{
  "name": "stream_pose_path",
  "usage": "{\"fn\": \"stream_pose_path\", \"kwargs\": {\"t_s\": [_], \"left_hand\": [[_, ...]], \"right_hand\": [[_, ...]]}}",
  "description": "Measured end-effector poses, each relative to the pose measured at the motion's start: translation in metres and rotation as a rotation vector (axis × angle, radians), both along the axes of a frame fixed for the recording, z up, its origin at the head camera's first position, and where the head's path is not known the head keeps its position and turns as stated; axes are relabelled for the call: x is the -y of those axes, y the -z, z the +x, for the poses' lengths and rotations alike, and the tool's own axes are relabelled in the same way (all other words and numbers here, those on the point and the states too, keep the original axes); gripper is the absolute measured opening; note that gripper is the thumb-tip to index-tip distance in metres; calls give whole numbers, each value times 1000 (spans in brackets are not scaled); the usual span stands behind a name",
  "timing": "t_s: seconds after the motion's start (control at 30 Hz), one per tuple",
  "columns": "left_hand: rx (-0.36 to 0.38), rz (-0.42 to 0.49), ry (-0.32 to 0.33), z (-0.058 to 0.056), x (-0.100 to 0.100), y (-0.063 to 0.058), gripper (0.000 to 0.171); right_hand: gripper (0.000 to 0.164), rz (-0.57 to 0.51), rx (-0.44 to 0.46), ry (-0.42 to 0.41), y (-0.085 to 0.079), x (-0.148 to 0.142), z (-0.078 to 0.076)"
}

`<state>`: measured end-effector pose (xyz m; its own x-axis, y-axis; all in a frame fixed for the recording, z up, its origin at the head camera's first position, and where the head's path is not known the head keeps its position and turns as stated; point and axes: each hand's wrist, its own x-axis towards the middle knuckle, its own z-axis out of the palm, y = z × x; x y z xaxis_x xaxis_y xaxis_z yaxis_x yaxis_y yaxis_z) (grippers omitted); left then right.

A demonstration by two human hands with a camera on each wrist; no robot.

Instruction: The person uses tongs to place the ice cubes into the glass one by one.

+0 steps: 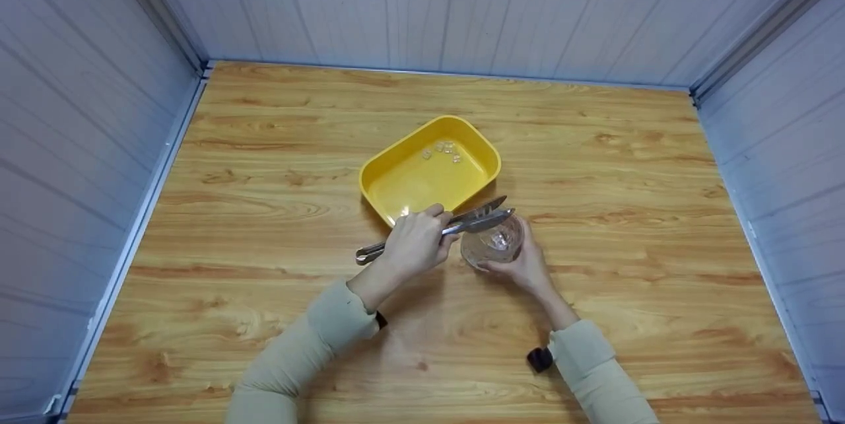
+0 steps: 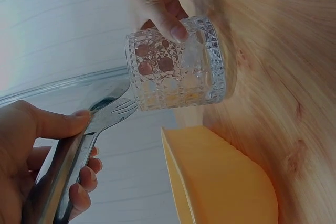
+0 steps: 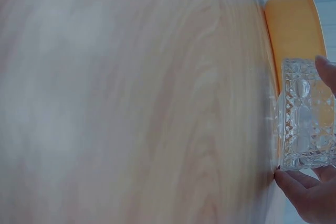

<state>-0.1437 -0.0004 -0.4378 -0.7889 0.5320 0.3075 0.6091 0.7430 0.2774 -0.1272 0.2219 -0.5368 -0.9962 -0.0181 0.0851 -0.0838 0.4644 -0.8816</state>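
Note:
Metal serving tongs, one arm ending in a fork and the other in a spoon-like bowl, are gripped by my left hand. The thumb lies along one arm and the fingers curl under the other. Their tips overlap the rim of a clear patterned glass in the head view. My right hand holds this glass round its side, thumb and fingers on opposite walls. Something clear shows inside the glass. Beyond both hands is a yellow tray, with several small clear cubes toward its far end.
The wood-grain table is bordered by pale panel walls at the back and both sides. The tray's near edge lies close to the left hand. A small black object sits at the right sleeve's cuff.

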Motion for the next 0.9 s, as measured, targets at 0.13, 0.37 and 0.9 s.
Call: {"fn": "stream_pose_path", "kwargs": {"t_s": [0.13, 0.37, 0.9], "left_hand": [[-6, 17, -8, -1, 2, 1, 21], [3, 22, -48, -5, 6, 0, 23], [67, 19, -158, -18, 17, -1, 34]], "right_hand": [[98, -2, -15, -3, 6, -2, -2], [94, 19, -22, -14, -6, 2, 1], [101, 40, 7, 7, 5, -2, -2]]}}
